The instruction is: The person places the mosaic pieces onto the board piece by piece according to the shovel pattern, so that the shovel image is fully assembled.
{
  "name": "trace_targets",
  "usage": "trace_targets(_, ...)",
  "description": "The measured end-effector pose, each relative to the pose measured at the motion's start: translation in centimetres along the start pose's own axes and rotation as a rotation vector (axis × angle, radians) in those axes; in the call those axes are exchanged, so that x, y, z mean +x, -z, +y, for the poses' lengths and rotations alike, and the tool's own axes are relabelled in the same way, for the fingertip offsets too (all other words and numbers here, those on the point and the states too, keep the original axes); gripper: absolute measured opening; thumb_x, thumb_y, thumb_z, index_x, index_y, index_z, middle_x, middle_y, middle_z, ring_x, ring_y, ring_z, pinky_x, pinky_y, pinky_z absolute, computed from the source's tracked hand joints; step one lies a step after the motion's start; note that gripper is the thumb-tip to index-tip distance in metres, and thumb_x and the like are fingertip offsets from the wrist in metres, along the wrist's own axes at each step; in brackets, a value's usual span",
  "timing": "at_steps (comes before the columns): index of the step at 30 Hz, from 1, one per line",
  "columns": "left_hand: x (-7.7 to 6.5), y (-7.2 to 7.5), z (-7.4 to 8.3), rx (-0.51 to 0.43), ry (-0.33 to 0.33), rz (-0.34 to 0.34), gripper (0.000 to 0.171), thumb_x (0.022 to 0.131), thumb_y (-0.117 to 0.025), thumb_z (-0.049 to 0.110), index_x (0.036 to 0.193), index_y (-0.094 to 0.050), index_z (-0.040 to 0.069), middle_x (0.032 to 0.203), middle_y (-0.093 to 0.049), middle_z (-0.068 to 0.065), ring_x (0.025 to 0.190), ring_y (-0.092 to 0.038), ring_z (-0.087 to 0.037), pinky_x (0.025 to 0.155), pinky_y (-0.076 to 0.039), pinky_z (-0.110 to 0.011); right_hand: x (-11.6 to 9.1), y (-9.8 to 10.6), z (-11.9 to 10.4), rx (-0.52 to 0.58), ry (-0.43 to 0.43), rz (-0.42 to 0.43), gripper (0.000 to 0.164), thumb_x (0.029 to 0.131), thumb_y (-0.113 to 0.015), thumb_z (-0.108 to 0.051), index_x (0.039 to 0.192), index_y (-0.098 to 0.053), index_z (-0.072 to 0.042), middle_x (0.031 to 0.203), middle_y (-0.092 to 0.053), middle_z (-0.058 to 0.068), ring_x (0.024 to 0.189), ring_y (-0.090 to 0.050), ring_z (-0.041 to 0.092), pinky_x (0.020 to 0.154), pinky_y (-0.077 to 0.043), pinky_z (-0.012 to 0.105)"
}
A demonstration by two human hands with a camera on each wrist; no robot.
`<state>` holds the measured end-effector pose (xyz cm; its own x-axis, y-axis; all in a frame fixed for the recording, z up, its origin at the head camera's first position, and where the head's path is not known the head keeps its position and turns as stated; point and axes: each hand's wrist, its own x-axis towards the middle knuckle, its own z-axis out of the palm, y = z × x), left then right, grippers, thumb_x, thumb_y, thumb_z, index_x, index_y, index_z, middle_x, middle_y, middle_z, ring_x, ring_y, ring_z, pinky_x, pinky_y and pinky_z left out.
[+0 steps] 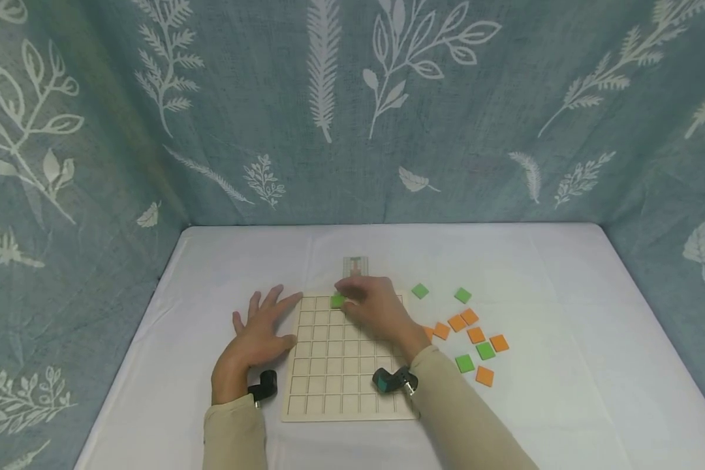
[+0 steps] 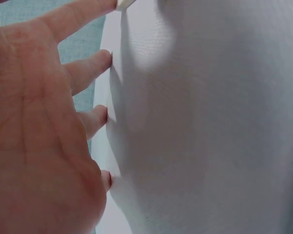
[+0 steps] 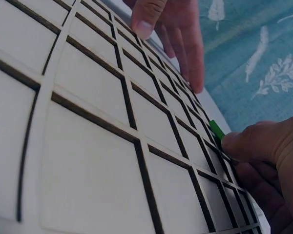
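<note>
A pale wooden grid board (image 1: 333,367) with square recesses lies on the table. My right hand (image 1: 378,310) is over its far rows and pinches a green square tile (image 1: 337,301) between thumb and fingers. In the right wrist view the green tile (image 3: 216,129) stands tilted at the thumb tip, close over the recesses; part of it is hidden by the thumb. My left hand (image 1: 261,343) rests spread at the board's left edge, index fingertip near the far corner and thumb along the side. Its other fingertips (image 2: 103,58) touch the white cloth in the left wrist view.
Loose orange tiles (image 1: 476,335) and several green tiles (image 1: 485,350) lie scattered right of the board. A small card with a printed grid (image 1: 355,264) lies just beyond the board. A patterned blue curtain (image 1: 352,163) stands behind the table.
</note>
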<state>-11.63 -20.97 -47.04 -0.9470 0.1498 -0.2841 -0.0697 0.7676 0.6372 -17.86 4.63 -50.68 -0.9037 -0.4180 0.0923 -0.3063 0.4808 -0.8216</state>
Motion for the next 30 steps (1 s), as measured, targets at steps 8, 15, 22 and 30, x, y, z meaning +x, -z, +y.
trace_targets(8,0.3,0.1,0.1,0.001,0.010,-0.001,0.086,0.086,-0.074,0.010,0.167,-0.046,0.015,0.183,-0.012,-0.025,0.167,0.012,-0.055,0.122,0.019,-0.084,0.4,0.0,-0.4,-0.053,0.021,-0.004,0.038,0.096,-0.079,-0.011,0.134,-0.078,-0.012,0.135,-0.079,0.003,0.135,-0.071,0.024,0.118,-0.054,0.043)
trace_targets(15,0.1,0.1,0.1,-0.010,0.010,0.006,0.087,0.085,-0.075,0.010,0.167,-0.047,0.013,0.182,-0.013,-0.026,0.167,0.011,-0.056,0.121,0.018,-0.085,0.3,-0.1,-0.5,-0.103,0.019,-0.010,0.040,0.095,-0.081,-0.012,0.135,-0.078,-0.013,0.136,-0.079,0.002,0.139,-0.068,0.024,0.121,-0.051,0.043)
trace_targets(22,0.2,0.1,0.3,-0.012,0.015,0.001,0.087,0.085,-0.075,0.010,0.167,-0.046,0.014,0.182,-0.012,-0.026,0.167,0.012,-0.056,0.121,0.019,-0.084,-0.2,0.6,-0.3,-0.108,0.032,0.011,0.042,0.095,-0.080,-0.015,0.137,-0.078,-0.015,0.135,-0.079,-0.001,0.136,-0.070,0.020,0.118,-0.054,0.041)
trace_targets(30,0.2,0.0,-0.2,-0.011,0.013,0.007,0.087,0.085,-0.073,0.008,0.167,-0.046,0.014,0.183,-0.012,-0.024,0.167,0.012,-0.055,0.122,0.019,-0.084,-2.3,3.4,-0.5,-0.031,0.011,0.043,0.043,0.092,-0.086,-0.019,0.134,-0.080,-0.016,0.130,-0.081,-0.003,0.125,-0.076,0.019,0.110,-0.060,0.043)
